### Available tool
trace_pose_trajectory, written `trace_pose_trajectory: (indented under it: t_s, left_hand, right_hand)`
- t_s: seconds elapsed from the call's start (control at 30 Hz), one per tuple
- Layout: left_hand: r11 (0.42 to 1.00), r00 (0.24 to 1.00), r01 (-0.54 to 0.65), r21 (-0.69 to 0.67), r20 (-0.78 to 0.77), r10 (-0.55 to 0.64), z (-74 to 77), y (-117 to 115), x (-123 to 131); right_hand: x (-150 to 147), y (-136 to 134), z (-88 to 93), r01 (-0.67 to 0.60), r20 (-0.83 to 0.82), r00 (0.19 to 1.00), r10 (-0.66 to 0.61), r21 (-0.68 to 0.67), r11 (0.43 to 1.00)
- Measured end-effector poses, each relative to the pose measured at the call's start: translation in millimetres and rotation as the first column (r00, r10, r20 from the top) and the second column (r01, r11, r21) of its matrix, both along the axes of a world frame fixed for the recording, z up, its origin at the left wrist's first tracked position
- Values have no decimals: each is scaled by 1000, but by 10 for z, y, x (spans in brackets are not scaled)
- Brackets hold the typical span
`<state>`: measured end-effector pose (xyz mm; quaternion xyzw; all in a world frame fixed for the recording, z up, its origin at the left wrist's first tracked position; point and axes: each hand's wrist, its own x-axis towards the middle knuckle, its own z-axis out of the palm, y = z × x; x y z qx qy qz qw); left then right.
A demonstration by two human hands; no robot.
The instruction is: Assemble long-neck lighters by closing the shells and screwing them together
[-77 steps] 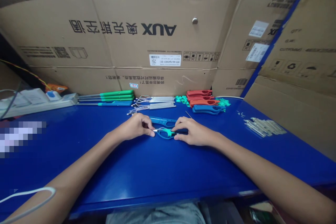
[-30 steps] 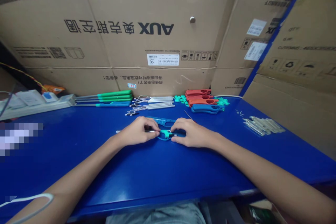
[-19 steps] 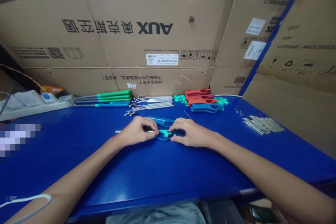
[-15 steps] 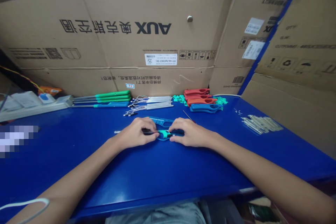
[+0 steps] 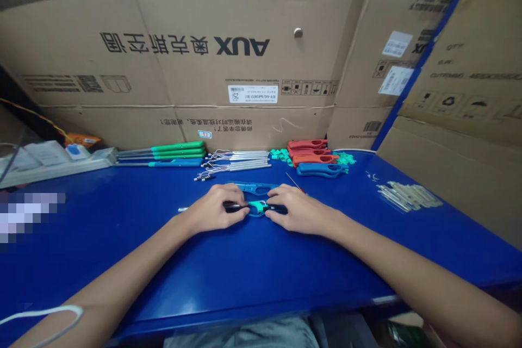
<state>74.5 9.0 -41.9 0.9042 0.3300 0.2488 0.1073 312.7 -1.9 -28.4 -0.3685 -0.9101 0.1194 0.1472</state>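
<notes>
At the middle of the blue table, my left hand (image 5: pixel 218 206) is closed on the left part of a blue handle shell with black and turquoise parts (image 5: pixel 258 207) in it. A metal tube end (image 5: pixel 182 209) sticks out to the left of that hand. My right hand (image 5: pixel 296 209) grips the right end of the same shell, fingers bent round it. Just behind both hands lies a second blue shell half (image 5: pixel 256 188) with an oval opening. A thin screwdriver (image 5: pixel 293 180) rests behind my right hand, its handle mostly hidden.
Along the back lie green-handled sticks (image 5: pixel 179 149), metal tubes with wires (image 5: pixel 248 160), turquoise pieces (image 5: pixel 281 155) and red and blue shells (image 5: pixel 308 152). Clear packets (image 5: pixel 410 196) lie at the right. A power strip (image 5: pixel 93 160) is at back left. Cardboard (image 5: pixel 183 76) stands behind.
The view has shifted slightly. Both hands remain on the blue shell, with only small finger movements.
</notes>
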Motion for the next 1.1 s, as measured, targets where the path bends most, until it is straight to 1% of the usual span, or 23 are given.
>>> trace_pose_trajectory:
  t_s: [0.13, 0.3, 0.53, 0.83, 0.97, 1.1]
  left_hand:
    - [1000, 1000, 4, 0, -24, -4, 2, -19, -4]
    - [1000, 999, 7, -1, -47, -7, 2, -38, -10]
    - [997, 998, -70, -43, 1, 70, 8, -34, 12]
    - [997, 999, -31, -64, 16, 32, 12, -29, 16]
    - [998, 1000, -17, -66, 17, 19, 15, -36, 13]
    - [997, 998, -56, -62, -1, 56, 4, -39, 17]
  right_hand:
    - [0, -11, 15, -19, 23, 1000, 20, -11, 1000]
    - [1, 14, -13, -14, -28, 1000, 14, 5, 1000]
    - [28, 69, -85, -15, -70, 997, 15, 10, 1000]
    - [28, 94, -88, -1, -125, 992, -7, -69, 998]
    - [22, 89, -81, -6, -133, 991, -4, -79, 997]
    - [21, 90, -91, -24, -134, 991, 12, -87, 996]
